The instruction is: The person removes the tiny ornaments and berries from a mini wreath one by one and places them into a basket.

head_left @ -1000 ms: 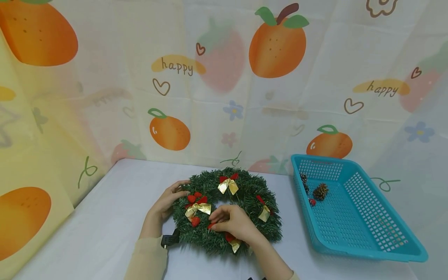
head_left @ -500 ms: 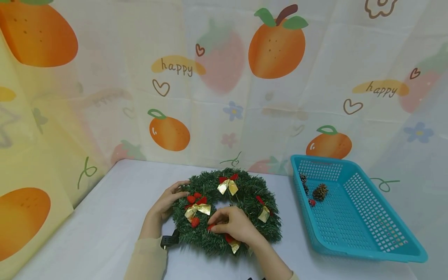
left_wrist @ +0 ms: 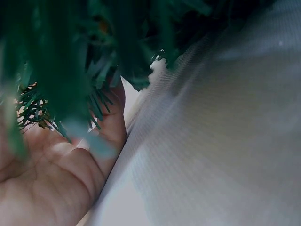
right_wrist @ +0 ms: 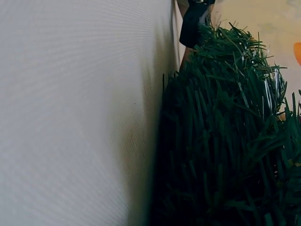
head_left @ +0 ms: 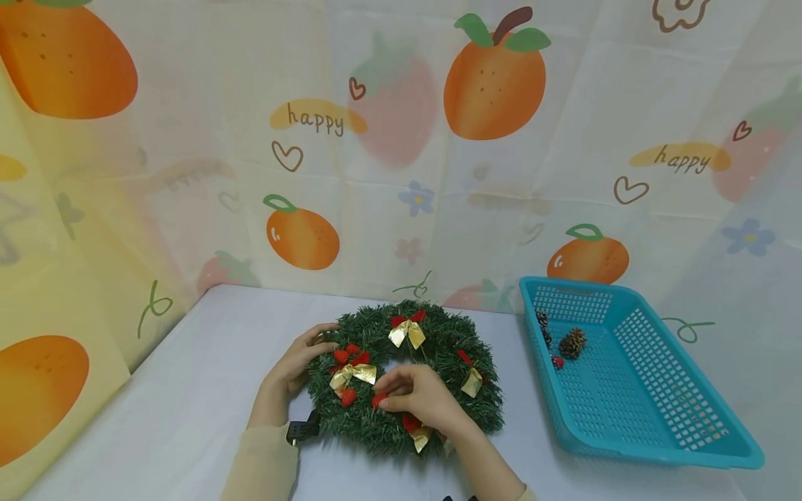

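Note:
A green Christmas wreath (head_left: 432,400) lies on the white table, trimmed with several gold-and-red bows (head_left: 407,332). My left hand (head_left: 294,360) holds its left edge, thumb on top; in the left wrist view, the palm (left_wrist: 51,183) faces the green needles and the other fingers are partly hidden. Over the wreath's front part, my right hand (head_left: 421,398) pinches a small red berry ornament (head_left: 379,401) between thumb and fingers. Other red berry ornaments (head_left: 348,397) sit around the left bow (head_left: 352,374). The right wrist view shows only wreath needles (right_wrist: 225,141) and the tabletop.
To the right stands a blue plastic basket (head_left: 708,396) with pinecones (head_left: 573,343) and a small red-and-white piece (head_left: 557,362) at its left side. A fruit-printed cloth (head_left: 376,174) hangs behind the table. A black wrist device (head_left: 303,428) is on the left wrist.
My right hand's fingers shift slightly over the same spot, and more of the red berry ornament shows between them. The left hand and the wreath stay in place.

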A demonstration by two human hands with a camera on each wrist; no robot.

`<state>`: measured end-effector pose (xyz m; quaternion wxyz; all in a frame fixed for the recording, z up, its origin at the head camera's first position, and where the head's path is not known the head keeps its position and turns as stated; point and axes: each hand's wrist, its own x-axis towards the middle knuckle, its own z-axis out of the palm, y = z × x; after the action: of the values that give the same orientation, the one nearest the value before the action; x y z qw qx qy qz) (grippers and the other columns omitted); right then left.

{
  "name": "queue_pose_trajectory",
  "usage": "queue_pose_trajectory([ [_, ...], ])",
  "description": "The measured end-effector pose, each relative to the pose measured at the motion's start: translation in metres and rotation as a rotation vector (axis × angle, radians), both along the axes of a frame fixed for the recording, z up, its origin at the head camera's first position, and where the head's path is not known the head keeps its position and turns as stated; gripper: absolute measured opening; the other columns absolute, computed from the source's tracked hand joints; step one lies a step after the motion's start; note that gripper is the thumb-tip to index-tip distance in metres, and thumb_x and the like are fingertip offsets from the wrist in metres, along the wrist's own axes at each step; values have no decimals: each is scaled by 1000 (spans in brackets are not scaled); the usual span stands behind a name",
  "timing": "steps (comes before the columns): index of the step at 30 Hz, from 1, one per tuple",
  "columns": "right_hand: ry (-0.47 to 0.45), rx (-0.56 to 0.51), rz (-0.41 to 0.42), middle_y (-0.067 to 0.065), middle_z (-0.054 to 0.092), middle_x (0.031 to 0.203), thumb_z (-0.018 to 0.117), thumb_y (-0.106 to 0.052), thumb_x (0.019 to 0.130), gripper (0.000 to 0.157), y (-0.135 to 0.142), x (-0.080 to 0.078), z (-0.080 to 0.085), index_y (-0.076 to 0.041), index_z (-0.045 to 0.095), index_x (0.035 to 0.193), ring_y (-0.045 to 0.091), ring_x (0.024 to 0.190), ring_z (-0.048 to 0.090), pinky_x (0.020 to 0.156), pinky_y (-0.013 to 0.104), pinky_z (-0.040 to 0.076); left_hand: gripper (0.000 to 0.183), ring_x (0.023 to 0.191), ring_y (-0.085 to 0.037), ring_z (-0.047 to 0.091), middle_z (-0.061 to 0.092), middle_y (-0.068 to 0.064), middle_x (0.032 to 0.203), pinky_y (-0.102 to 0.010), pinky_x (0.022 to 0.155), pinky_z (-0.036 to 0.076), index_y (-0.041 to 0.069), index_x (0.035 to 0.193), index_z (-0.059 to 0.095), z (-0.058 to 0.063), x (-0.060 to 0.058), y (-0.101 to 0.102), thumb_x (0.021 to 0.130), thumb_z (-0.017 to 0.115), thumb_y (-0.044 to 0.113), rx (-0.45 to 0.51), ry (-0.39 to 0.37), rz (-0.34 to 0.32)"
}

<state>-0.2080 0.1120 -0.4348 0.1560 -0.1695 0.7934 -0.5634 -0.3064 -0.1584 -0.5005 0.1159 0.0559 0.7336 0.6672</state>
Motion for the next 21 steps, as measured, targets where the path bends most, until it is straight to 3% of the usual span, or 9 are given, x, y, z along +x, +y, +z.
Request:
queue_pose_trajectory([
  [21,-42,-104,-72,13,72,114,74,-15,88,30,6,-3,8,-4,70,116,13,93,71,84,30,59,52,154,-43,6,19,-16,166,-74,117,5,9,144,46,1,-1,-1,96,61,21,-37,18,-17],
])
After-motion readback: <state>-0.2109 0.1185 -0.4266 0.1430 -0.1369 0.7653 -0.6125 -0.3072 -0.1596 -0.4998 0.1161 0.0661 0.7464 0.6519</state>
